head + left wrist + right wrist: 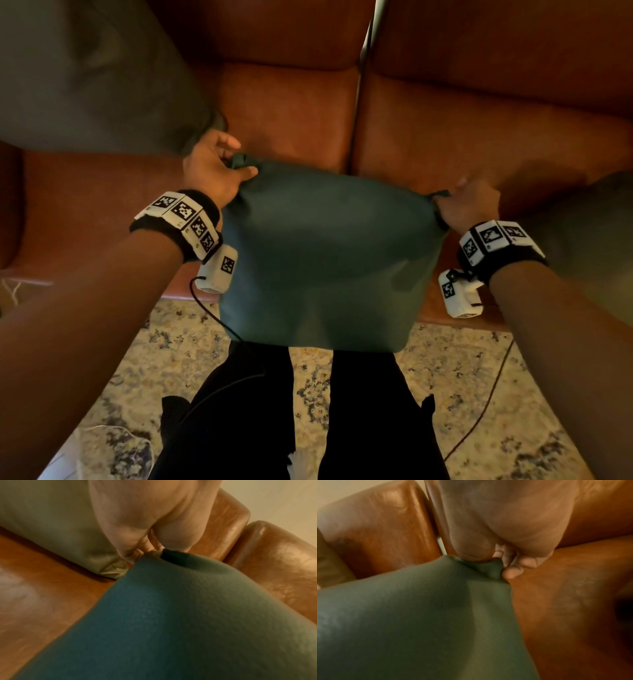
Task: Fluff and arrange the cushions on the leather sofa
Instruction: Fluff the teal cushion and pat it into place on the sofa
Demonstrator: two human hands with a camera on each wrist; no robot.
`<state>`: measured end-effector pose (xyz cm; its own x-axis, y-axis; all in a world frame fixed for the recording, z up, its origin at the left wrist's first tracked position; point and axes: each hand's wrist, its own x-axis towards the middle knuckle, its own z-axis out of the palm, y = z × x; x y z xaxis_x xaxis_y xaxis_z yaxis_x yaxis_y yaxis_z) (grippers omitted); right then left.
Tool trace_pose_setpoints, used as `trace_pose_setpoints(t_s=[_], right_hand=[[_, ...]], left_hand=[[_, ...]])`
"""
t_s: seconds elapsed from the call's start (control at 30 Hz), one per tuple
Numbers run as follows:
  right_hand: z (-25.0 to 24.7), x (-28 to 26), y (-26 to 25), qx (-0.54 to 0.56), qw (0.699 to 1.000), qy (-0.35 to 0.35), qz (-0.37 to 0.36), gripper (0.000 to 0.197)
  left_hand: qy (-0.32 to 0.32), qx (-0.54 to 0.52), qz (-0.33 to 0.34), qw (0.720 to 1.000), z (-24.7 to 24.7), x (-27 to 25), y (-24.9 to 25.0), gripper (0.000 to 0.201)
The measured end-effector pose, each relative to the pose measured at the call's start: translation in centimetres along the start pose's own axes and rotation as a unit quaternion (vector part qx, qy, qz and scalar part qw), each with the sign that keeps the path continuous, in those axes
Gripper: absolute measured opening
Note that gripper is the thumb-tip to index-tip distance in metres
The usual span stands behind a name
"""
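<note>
No readable text; only coded square markers on wristbands (pixel 178 219).

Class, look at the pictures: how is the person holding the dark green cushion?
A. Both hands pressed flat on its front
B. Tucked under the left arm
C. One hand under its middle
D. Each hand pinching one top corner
D: the left hand and the right hand each pinch a top corner of the cushion, which hangs in front of the sofa.

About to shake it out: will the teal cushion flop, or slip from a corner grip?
The teal cushion likely flops: it hangs sagging from its top corners. Probably light, since the left hand and right hand carry it by pinches. The matte fabric bunches at the fingertips, so slipping seems unlikely.
</note>
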<state>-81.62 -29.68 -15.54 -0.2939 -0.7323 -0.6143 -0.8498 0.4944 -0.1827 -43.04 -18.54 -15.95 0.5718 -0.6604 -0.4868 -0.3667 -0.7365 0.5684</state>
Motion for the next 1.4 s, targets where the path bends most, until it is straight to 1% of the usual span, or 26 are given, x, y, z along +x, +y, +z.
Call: trace_pose_setpoints(t_s=[0.07, 0.13, 0.17, 0.23, 0.27, 0.3, 0.33, 0.43, 0.5, 0.57, 0.63, 0.67, 0.7, 0.77, 0.83, 0.87, 0.93, 1.0, 1.1, 1.17, 1.2, 1.23, 1.27, 1.3, 1.33, 1.4], right_hand=[[-0.2, -0.2, 0.2, -0.005, 0.999, -0.003, 0.046, 0.054], [-0.6, 0.0, 0.7, -0.046, 0.996, -0.036, 0.067, 0.058], [-0.9, 0.0, 0.9, -0.069, 0.994, -0.066, 0.054, 0.053], [-1.4, 0.2, 1.1, -0.097, 0.990, -0.103, -0.014, 0.032], [-1.7, 0.3, 1.0, -0.089, 0.990, -0.105, -0.039, 0.019], [-2.1, 0.2, 0.7, -0.074, 0.991, -0.099, -0.058, 0.010], [-2.3, 0.4, 0.3, -0.067, 0.991, -0.086, -0.074, 0.009], [-2.7, 0.8, -0.9, -0.083, 0.991, -0.043, -0.092, 0.015], [-2.7, 1.1, -1.4, -0.092, 0.991, -0.023, -0.096, 0.016], [-2.3, 1.0, -1.4, -0.093, 0.990, -0.003, -0.101, 0.014], [-1.7, 0.9, -1.3, -0.080, 0.992, 0.021, -0.100, 0.013], [-1.4, 1.0, -1.1, -0.069, 0.993, 0.027, -0.093, 0.015], [-1.1, 1.1, -1.0, -0.058, 0.994, 0.028, -0.083, 0.016], [-1.0, 1.1, -1.0, -0.026, 0.998, 0.018, -0.047, 0.016], [-1.4, 1.1, -1.1, -0.001, 1.000, 0.015, -0.025, 0.018], [-1.6, 1.0, -1.1, 0.007, 1.000, 0.014, -0.023, 0.019], [-2.0, 0.7, -1.1, 0.027, 0.999, 0.013, -0.022, 0.021], [-2.0, 0.7, -1.1, 0.040, 0.999, 0.015, -0.014, 0.021], [-1.9, 0.4, -0.9, 0.036, 0.998, 0.041, -0.006, 0.018], [-1.8, 0.0, -0.5, 0.036, 0.998, 0.054, 0.015, 0.019], [-1.7, -0.2, -0.1, 0.040, 0.998, 0.049, 0.028, 0.018], [-1.6, -0.5, 0.1, 0.044, 0.997, 0.039, 0.041, 0.021], [-1.3, -0.4, 0.5, 0.056, 0.996, 0.025, 0.058, 0.031], [-1.1, -0.3, 0.8, 0.068, 0.995, 0.016, 0.069, 0.041], [-0.9, -0.2, 1.1, 0.074, 0.995, 0.010, 0.068, 0.047], [-1.0, -0.1, 1.4, 0.053, 0.998, 0.015, 0.033, 0.050]], left_hand=[[-0.006, 0.001, -0.002, 1.000, -0.2, -0.1, 0.0, 0.043], [-0.011, 0.005, -0.019, 1.000, -0.6, -0.1, 0.1, 0.043], [-0.010, 0.018, -0.031, 0.999, -0.9, -0.2, 0.3, 0.043], [-0.008, 0.060, -0.038, 0.997, -1.4, -0.1, 0.4, 0.042], [-0.006, 0.070, -0.034, 0.997, -1.5, 0.1, 0.4, 0.040], [-0.002, 0.073, -0.030, 0.997, -1.6, 0.2, 0.3, 0.036], [-0.003, 0.070, -0.029, 0.997, -1.5, 0.2, 0.3, 0.033], [-0.052, 0.064, -0.014, 0.996, -1.2, 0.0, 0.4, 0.035], [-0.069, 0.079, -0.005, 0.994, -1.3, 0.0, 0.7, 0.036], [-0.046, 0.078, -0.004, 0.996, -1.7, 0.0, 0.8, 0.034], [-0.008, 0.072, -0.021, 0.997, -1.8, 0.0, 0.6, 0.030], [-0.001, 0.075, -0.034, 0.997, -1.7, 0.0, 0.6, 0.028], [-0.006, 0.083, -0.051, 0.995, -1.6, -0.1, 0.7, 0.030], [-0.020, 0.100, -0.081, 0.991, -1.4, 0.0, 0.7, 0.039], [-0.038, 0.105, -0.091, 0.990, -1.7, 0.5, 0.8, 0.041], [-0.053, 0.100, -0.094, 0.989, -2.0, 0.8, 0.7, 0.039], [-0.081, 0.074, -0.100, 0.989, -2.5, 1.4, 0.8, 0.029], [-0.086, 0.037, -0.102, 0.990, -2.7, 1.6, 0.9, 0.024], [-0.072, 0.024, -0.094, 0.993, -2.1, 2.0, 1.3, 0.030], [-0.059, 0.055, -0.109, 0.991, -1.6, 2.2, 1.7, 0.028], [-0.059, 0.074, -0.129, 0.987, -1.4, 2.3, 1.7, 0.040], [-0.069, 0.083, -0.155, 0.982, -1.3, 2.3, 1.7, 0.058], [-0.080, 0.083, -0.175, 0.978, -1.2, 2.3, 1.5, 0.071], [-0.088, 0.083, -0.176, 0.977, -1.2, 2.2, 1.5, 0.078], [-0.096, 0.086, -0.167, 0.977, -1.2, 2.1, 1.4, 0.076], [-0.105, 0.107, -0.135, 0.979, -1.3, 2.2, 1.4, 0.059]])
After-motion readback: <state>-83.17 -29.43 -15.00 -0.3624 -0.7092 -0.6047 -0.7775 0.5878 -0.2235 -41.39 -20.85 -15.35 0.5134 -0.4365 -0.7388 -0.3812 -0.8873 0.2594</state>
